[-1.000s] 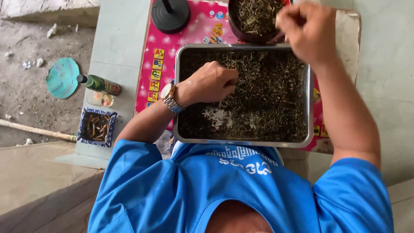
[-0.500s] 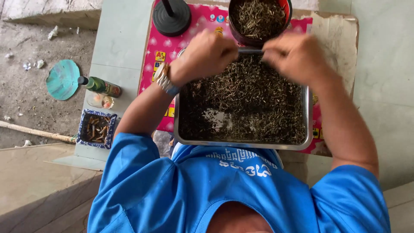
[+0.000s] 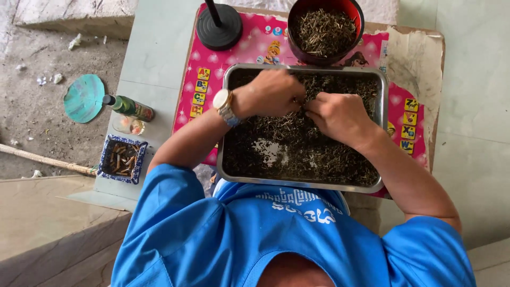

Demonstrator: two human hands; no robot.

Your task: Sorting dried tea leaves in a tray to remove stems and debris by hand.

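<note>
Both hands [image 3: 305,103] meet over the metal tray [image 3: 380,106] of sprigs.

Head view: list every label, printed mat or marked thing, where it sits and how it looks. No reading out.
Play mat: under the metal tray, pink with small coloured picture squares.
Green bottle: lying left of the mat, dark label band.
Blue shirt: bottom centre, white printed lettering.

A small green bottle [image 3: 129,107] with a dark cap and a reddish label band is lying on its side at the counter's [image 3: 154,58] left edge, just beside a pink mat [image 3: 199,79] showing colourful picture tiles.
</note>
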